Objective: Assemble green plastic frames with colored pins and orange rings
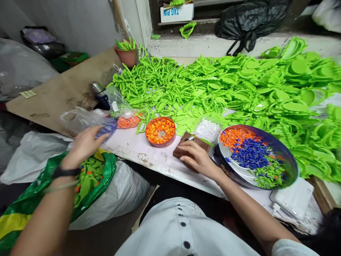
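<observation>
My left hand (86, 143), slightly blurred, reaches over a clear plastic bag (77, 117) of small blue pieces (108, 129). Its fingers are stretched out and apart; I cannot tell whether the fingertips touch the pieces. Beneath that wrist, an open green sack (110, 169) holds green and orange bits. My right hand (195, 156) lies loosely on a brown block (183, 144), fingers extended and not gripping. A small metal part (190, 137) sits on top of the block, just beyond the fingers. Between the hands stands a round orange tub (160, 142) of orange ring-shaped pieces.
Green plastic parts (226, 81) are heaped along the table's back. On the right, a round tin (291, 160) holds orange, blue and green pieces, near a white power bank (294, 197). White pieces (208, 128) lie in a clear bag behind the block. An orange-filled bag (128, 122) sits left.
</observation>
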Motion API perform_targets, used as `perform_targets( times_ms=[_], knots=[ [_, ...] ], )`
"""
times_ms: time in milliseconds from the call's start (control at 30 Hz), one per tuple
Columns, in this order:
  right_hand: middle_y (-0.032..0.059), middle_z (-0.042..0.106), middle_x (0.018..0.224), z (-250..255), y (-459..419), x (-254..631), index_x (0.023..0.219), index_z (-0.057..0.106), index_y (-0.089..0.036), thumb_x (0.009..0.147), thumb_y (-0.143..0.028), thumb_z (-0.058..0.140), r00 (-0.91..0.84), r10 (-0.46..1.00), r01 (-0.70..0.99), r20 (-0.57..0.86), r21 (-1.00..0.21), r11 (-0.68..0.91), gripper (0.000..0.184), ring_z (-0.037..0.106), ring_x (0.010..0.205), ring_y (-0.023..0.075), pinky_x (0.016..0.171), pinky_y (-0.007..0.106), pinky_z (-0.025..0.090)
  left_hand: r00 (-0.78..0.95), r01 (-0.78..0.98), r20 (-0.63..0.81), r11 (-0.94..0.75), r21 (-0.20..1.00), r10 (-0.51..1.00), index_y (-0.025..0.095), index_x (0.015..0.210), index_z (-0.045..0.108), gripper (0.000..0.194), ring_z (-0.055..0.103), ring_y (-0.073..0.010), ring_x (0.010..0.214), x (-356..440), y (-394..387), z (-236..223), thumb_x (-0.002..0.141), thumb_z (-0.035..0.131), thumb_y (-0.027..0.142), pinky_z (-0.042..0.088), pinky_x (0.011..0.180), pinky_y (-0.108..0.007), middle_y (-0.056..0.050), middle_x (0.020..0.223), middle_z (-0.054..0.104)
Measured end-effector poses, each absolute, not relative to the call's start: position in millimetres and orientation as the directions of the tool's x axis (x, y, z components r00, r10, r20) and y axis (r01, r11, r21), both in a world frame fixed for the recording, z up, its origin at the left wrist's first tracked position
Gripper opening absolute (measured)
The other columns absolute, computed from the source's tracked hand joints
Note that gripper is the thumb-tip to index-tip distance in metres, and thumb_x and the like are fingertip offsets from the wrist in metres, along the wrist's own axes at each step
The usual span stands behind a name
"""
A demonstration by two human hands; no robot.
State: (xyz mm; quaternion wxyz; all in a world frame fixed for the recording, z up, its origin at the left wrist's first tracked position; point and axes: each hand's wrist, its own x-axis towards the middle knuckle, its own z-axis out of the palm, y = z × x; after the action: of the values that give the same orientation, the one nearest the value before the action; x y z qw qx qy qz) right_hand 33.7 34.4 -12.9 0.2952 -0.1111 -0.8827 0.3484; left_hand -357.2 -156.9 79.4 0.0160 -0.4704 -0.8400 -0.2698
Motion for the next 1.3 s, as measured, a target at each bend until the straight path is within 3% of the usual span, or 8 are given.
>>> perform_targets(
  times_ms=[100,267,567,700,800,1000,1100,1300],
  knots=[
    [0.0124,0.066,0.113,-10,25,25,0.119,0.067,-0.021,0.098,-0.038,0.053,-0.853,0.312,-0.054,0.418,-0.665,0.745,0.029,0.064,0.106,0.0217,0.092,0.039,0.055,-0.452,0.8,0.206,0.293,0.523,0.868,0.018,0.098,0.071,0.031,0.064,-0.0232,0.078,-320,-21,51,0.087,0.049,0.036,0.05,0.077,-0.036,-0.011,0.093,0.073],
    [0.0112,0.07,0.108,0,37,48,0.114,0.07,-0.022,0.1,-0.037,0.05,-0.879,0.313,0.032,0.359,-0.61,0.792,0.029,0.066,0.101,0.0208,0.09,0.037,0.055,-0.209,0.901,0.064,0.167,0.399,0.976,0.014,0.085,0.071,0.014,0.062,-0.0221,0.093,-287,141,13,0.071,0.066,0.016,0.045,0.086,-0.03,-0.01,0.085,0.071],
    [0.0158,0.073,0.102,13,165,13,0.103,0.074,-0.015,0.098,-0.029,0.048,-0.837,0.547,0.527,0.015,-0.247,0.813,0.03,0.067,0.097,0.0266,0.083,0.035,0.047,-0.186,0.921,0.134,0.126,0.368,0.973,0.019,0.066,0.053,0.015,0.058,-0.0236,0.088,-303,157,25,0.068,0.065,0.011,0.042,0.08,-0.033,-0.007,0.072,0.06],
    [0.0241,0.072,0.106,-7,187,-56,0.1,0.074,-0.007,0.089,-0.019,0.057,-0.815,0.571,0.579,-0.102,-0.175,0.796,0.024,0.066,0.103,0.0316,0.085,0.036,0.045,-0.439,0.646,0.245,0.114,0.755,0.865,0.019,0.083,0.053,0.019,0.057,-0.0176,0.068,-298,104,48,0.071,0.068,0.017,0.042,0.065,-0.029,0.0,0.066,0.056],
    [0.0242,0.072,0.106,-15,193,-75,0.097,0.073,-0.006,0.083,-0.014,0.06,-0.803,0.589,0.594,-0.095,-0.217,0.775,0.021,0.066,0.101,0.0307,0.081,0.034,0.045,-0.514,0.134,0.094,-0.029,0.991,0.853,0.021,0.094,0.053,0.036,0.054,-0.0122,0.056,-279,54,49,0.068,0.078,0.025,0.039,0.056,-0.025,0.003,0.066,0.056],
    [0.0054,0.066,0.08,7,171,-38,0.089,0.063,-0.012,0.091,-0.039,0.054,-0.786,0.618,0.48,-0.006,-0.635,0.605,0.029,0.057,0.07,0.0153,0.063,0.026,0.041,-0.417,-0.569,-0.319,0.029,0.822,0.851,0.017,0.085,0.06,0.02,0.055,-0.01,0.058,-218,0,16,0.078,0.075,0.028,0.046,0.058,-0.025,0.0,0.07,0.06],
    [-0.0014,0.057,0.071,18,128,-15,0.084,0.059,-0.015,0.081,-0.049,0.065,-0.839,0.543,0.158,-0.024,-0.967,0.201,0.035,0.051,0.062,0.0111,0.06,0.024,0.041,-0.343,-0.711,-0.398,0.041,0.702,0.851,0.015,0.086,0.062,0.004,0.058,-0.0102,0.061,-185,3,1,0.084,0.063,0.018,0.05,0.064,-0.025,-0.001,0.073,0.064],
    [-0.0065,0.05,0.061,19,79,0,0.073,0.054,-0.017,0.063,-0.04,0.081,-0.746,0.653,0.073,-0.129,-0.991,-0.113,0.037,0.042,0.055,0.0074,0.053,0.022,0.03,-0.369,-0.636,-0.18,-0.106,0.764,0.912,0.016,0.098,0.07,0.019,0.067,-0.014,0.094,-137,6,-10,0.08,0.073,0.017,0.049,0.092,-0.027,-0.004,0.095,0.072]
  ],
)
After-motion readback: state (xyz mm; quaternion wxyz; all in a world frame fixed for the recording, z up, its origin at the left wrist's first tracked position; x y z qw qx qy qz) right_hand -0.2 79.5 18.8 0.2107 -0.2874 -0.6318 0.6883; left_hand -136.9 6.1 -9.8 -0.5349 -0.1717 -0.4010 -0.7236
